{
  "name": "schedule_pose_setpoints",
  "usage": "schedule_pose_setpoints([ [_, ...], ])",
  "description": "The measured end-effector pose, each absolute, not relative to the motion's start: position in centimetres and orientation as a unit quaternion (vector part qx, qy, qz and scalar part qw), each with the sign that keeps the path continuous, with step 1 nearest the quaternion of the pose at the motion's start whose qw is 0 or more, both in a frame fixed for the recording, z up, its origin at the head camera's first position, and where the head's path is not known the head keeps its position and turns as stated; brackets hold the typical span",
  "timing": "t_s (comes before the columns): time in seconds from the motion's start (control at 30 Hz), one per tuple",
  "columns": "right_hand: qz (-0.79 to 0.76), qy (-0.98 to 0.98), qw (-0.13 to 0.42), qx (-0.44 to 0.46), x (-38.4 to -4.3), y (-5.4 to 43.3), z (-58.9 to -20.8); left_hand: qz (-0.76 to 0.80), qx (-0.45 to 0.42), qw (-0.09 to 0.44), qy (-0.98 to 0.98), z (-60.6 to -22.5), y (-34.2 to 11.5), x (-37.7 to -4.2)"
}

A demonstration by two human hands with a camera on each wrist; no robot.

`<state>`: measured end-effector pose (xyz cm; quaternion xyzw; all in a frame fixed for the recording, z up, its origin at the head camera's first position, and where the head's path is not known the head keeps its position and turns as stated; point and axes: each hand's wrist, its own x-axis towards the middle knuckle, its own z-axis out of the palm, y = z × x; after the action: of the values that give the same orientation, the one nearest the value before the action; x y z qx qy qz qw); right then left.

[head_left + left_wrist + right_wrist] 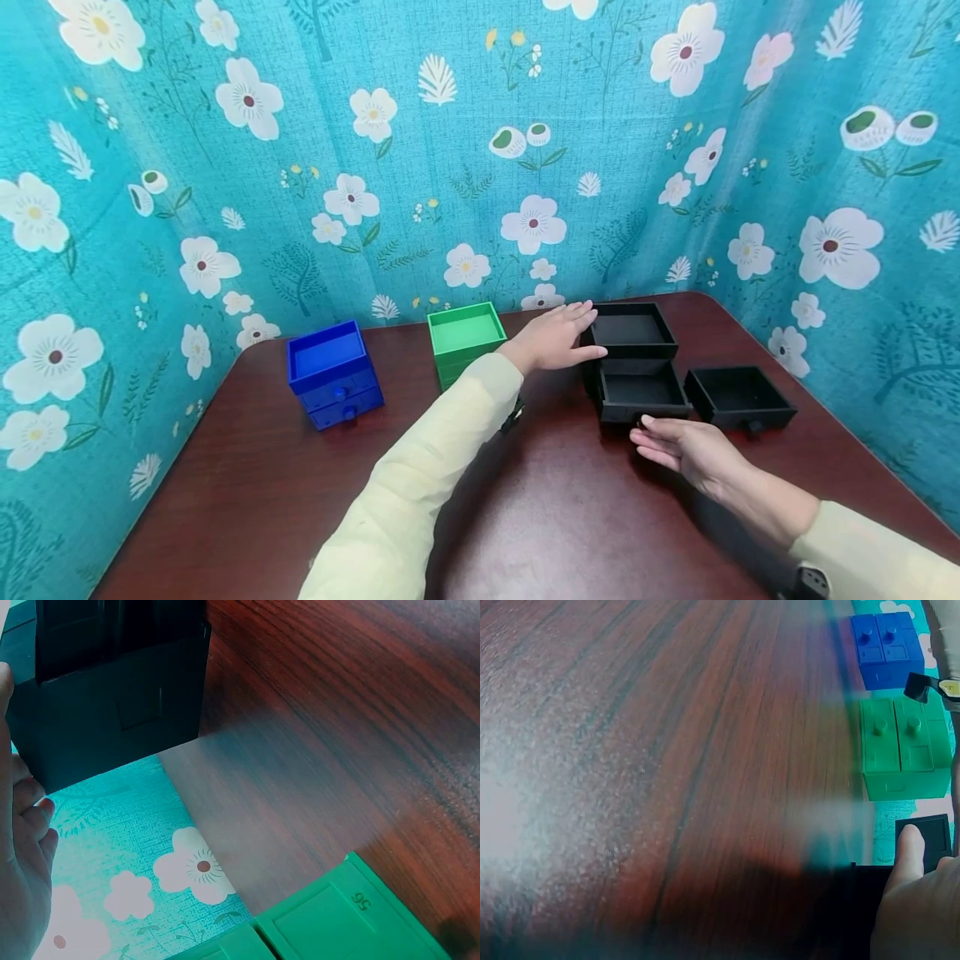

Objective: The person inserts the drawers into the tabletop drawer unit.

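A black drawer cabinet (628,327) stands at the back right of the table, with a black drawer (643,392) sticking out of its front. My left hand (558,335) rests along the cabinet's upper left side, thumb near the front edge and fairly straight fingers toward the back. In the left wrist view, those fingertips lie by a corner of the cabinet. My right hand (697,454) is at the front of the protruding drawer and pinches about where its knob sits; the fingertips cover the knob. That drawer's inside holds nothing.
Right of the cabinet lies a separate black drawer (738,398) with a knob. A green drawer cabinet (467,331) and a blue drawer cabinet (333,375) stand to the left. A flowered turquoise curtain (420,192) hangs behind the brown table (555,517).
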<state>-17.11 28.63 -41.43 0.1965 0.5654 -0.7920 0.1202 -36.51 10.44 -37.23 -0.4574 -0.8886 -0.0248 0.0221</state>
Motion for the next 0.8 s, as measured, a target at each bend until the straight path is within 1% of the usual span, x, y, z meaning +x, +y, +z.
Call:
schedule_pose_setpoints([
  [0.47, -0.789, 0.575, 0.116, 0.184, -17.34, 28.33, -41.31, -0.023, -0.459, 0.023, -0.888, -37.15, 10.42, -36.53],
  [0.8, -0.791, 0.582, 0.088, 0.169, -17.65, 28.20, -41.45, -0.024, -0.457, 0.023, -0.889, -37.15, 10.53, -36.48],
])
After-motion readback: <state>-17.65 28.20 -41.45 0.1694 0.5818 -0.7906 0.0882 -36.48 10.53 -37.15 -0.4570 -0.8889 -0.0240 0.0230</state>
